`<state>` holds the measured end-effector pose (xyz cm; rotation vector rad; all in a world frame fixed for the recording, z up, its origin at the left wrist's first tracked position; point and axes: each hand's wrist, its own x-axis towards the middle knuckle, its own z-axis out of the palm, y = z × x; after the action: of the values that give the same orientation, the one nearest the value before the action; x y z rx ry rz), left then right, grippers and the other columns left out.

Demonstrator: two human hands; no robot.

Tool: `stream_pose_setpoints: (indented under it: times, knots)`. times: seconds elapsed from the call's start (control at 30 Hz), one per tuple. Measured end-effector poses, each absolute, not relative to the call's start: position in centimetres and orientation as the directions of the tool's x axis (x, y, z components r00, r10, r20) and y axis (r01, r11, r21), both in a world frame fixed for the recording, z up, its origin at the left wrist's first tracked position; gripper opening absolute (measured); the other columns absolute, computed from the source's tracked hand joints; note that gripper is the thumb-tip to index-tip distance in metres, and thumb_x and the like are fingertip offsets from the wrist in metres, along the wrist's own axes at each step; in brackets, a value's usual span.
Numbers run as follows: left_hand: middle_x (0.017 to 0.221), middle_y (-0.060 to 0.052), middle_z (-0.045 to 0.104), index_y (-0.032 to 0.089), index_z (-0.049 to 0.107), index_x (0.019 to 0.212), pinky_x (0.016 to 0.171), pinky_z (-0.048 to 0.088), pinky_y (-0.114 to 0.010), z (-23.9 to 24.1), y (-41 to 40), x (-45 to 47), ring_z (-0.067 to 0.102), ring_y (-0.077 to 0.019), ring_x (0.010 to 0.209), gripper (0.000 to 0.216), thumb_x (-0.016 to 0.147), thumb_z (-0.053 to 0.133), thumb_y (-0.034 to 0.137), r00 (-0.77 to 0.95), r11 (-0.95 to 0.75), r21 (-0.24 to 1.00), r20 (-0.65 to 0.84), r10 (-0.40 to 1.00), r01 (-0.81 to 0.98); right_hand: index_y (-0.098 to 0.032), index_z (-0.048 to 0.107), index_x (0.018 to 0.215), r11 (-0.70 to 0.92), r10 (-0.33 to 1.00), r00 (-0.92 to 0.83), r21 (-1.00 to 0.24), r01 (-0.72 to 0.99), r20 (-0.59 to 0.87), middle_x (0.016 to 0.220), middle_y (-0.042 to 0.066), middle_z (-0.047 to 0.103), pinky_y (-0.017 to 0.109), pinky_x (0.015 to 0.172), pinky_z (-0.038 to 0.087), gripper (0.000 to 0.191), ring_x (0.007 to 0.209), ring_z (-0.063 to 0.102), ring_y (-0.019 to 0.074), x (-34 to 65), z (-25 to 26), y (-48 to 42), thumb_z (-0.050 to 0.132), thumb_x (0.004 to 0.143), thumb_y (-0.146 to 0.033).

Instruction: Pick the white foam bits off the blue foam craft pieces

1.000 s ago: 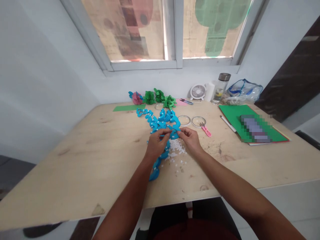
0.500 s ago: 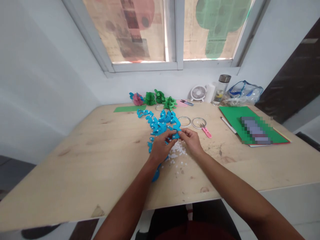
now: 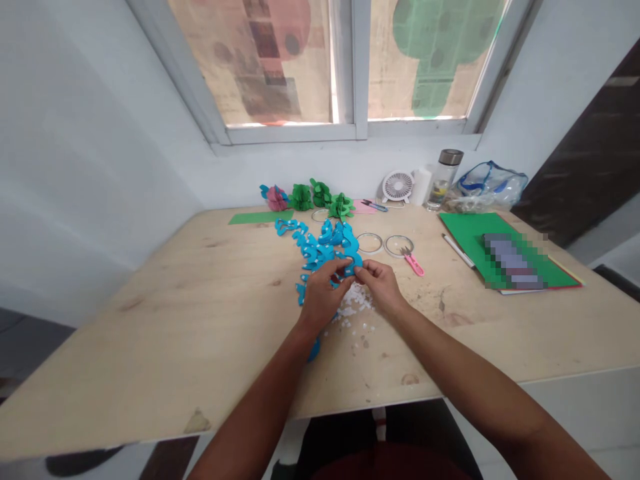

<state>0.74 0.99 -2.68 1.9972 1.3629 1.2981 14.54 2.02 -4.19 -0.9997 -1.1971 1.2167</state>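
My left hand (image 3: 320, 293) and my right hand (image 3: 381, 285) meet over the middle of the wooden table (image 3: 200, 320). Both pinch a blue paper cut-out piece (image 3: 353, 257) between fingertips. Behind it lies a heap of similar blue curled paper pieces (image 3: 315, 243), with more of them trailing under my left wrist. Small white paper scraps (image 3: 356, 308) are scattered just below my hands.
Pink-handled snips (image 3: 413, 260) lie beside two clear round rings (image 3: 385, 243). Green and pink paper flowers (image 3: 310, 196), a small white fan (image 3: 397, 186), a bottle (image 3: 442, 176) and a plastic bag (image 3: 487, 187) line the wall. Green paper sheets (image 3: 500, 253) lie at right.
My two hands have drawn slightly closer together on the blue piece; my left thumb now curls over it. Everything else stays as it was.
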Motion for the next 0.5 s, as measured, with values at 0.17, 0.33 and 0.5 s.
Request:
stream_pose_setpoints:
  times: [0.17,0.33,0.5]
  knots:
    - [0.095,-0.007,0.067,0.02,0.066,0.094,0.079,0.048,-0.03,-2.3,0.6,0.77,0.061,-0.0183,0.086,0.018,0.081,0.055,0.027,0.062,-0.493,0.603,0.592,0.804,0.628,-0.016,0.059,0.063,0.151,0.988,0.018,-0.979,-0.139,0.15,0.056,-0.002,0.051,0.022,0.049,0.033,0.026,0.053,0.043,0.0105,14.52,-4.4,2.21,0.064,0.069,-0.04]
    - [0.085,-0.009,0.068,0.019,0.068,0.085,0.08,0.046,-0.032,-2.38,0.52,0.77,0.061,-0.0212,0.086,0.02,0.085,0.05,0.027,0.145,-0.508,0.426,0.643,0.752,0.748,-0.016,0.062,0.066,0.191,0.981,0.028,-0.981,-0.038,0.19,0.058,-0.002,0.052,0.023,0.052,0.034,0.025,0.053,0.043,0.0107,14.6,-4.5,2.11,0.062,0.071,-0.04]
    - [0.083,-0.009,0.069,0.018,0.068,0.084,0.078,0.045,-0.032,-2.56,0.68,0.78,0.06,-0.0213,0.084,0.022,0.087,0.048,0.027,0.172,-0.495,0.372,0.637,0.751,0.785,-0.016,0.062,0.064,0.26,0.962,0.043,-0.954,0.149,0.269,0.054,-0.003,0.046,0.023,0.05,0.031,0.026,0.052,0.04,0.0107,14.6,-3.86,1.59,0.059,0.074,-0.039]
